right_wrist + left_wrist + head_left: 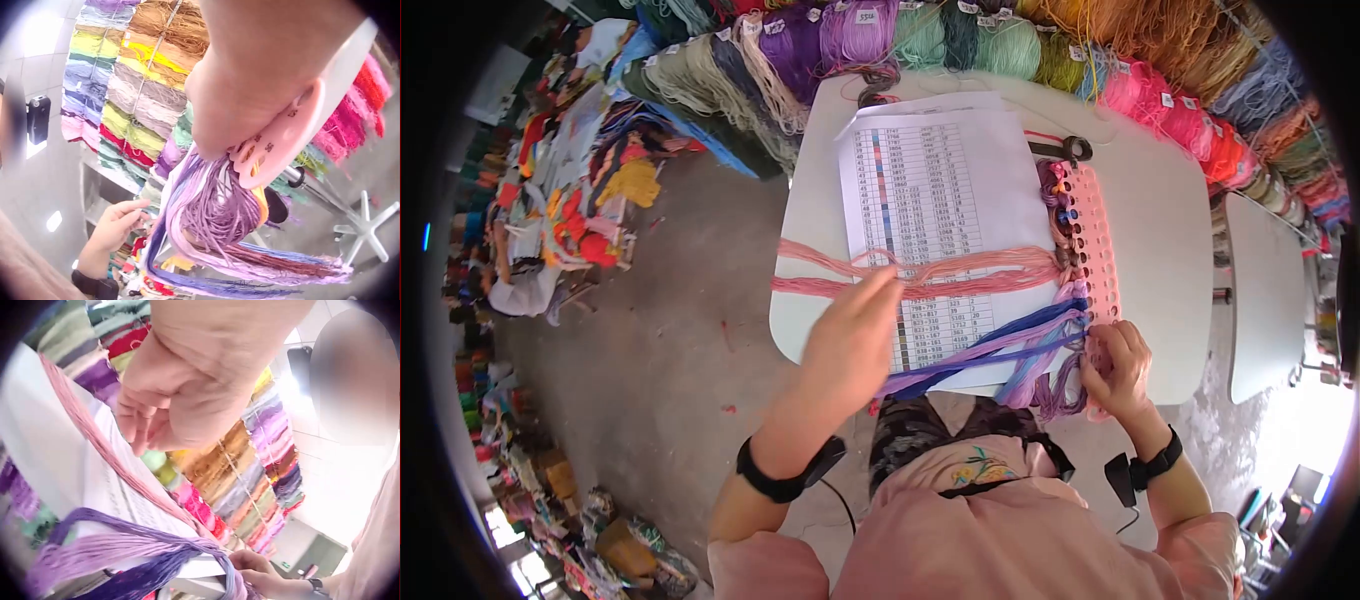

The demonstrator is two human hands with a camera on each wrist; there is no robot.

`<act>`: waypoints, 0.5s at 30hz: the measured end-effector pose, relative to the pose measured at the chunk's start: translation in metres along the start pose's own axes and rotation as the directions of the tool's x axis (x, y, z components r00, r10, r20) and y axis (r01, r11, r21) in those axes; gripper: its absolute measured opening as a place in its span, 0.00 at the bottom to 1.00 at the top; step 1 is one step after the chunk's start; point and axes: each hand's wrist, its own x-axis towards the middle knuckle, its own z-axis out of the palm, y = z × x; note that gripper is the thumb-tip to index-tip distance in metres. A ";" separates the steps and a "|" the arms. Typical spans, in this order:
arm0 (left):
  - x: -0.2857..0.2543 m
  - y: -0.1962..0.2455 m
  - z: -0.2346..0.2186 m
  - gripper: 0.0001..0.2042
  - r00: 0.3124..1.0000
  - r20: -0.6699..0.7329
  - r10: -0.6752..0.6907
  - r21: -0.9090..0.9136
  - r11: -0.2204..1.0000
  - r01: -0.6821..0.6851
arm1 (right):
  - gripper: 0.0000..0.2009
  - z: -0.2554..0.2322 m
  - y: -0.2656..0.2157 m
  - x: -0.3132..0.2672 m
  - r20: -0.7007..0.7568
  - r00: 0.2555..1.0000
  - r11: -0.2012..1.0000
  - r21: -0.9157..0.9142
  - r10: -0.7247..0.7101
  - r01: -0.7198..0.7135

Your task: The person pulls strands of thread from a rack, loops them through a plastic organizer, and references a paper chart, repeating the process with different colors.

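My left hand [855, 335] is over the printed sheet, thumb and fingertips pinching at the upper of two pink thread skeins [990, 284]; a small loop stands up beside the fingertips. In the left wrist view the left hand [194, 381] has curled fingers. My right hand [1122, 365] grips the near end of a pink perforated thread holder [1100, 255], whose holes carry tied skeins. Blue and lilac skeins [990, 345] fan leftward from the holder near the right hand. In the right wrist view a purple thread bundle [219, 203] hangs below the right hand [244, 94].
Printed sheets with a colour-number chart [940, 170] lie on the white table [1155, 220]. Black-handled scissors [1077, 149] are at the holder's far end. Labelled hanks [860, 35] hang beyond the table. A second white table [1265, 300] stands at right.
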 end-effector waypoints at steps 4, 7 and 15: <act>0.021 -0.005 0.016 0.18 0.988 0.149 -0.033 0.070 0.997 0.022 | 0.14 0.002 -0.004 0.001 -0.011 1.000 0.999 -0.033 0.013 -0.013; 0.025 -0.015 0.027 0.21 0.976 0.218 -0.012 0.090 0.996 -0.008 | 0.14 0.005 -0.004 0.002 -0.031 0.999 0.999 -0.042 0.005 -0.006; 0.030 -0.013 0.029 0.21 0.969 0.243 -0.033 0.077 0.997 0.015 | 0.13 0.004 -0.002 0.002 -0.037 0.998 0.996 -0.069 0.053 -0.056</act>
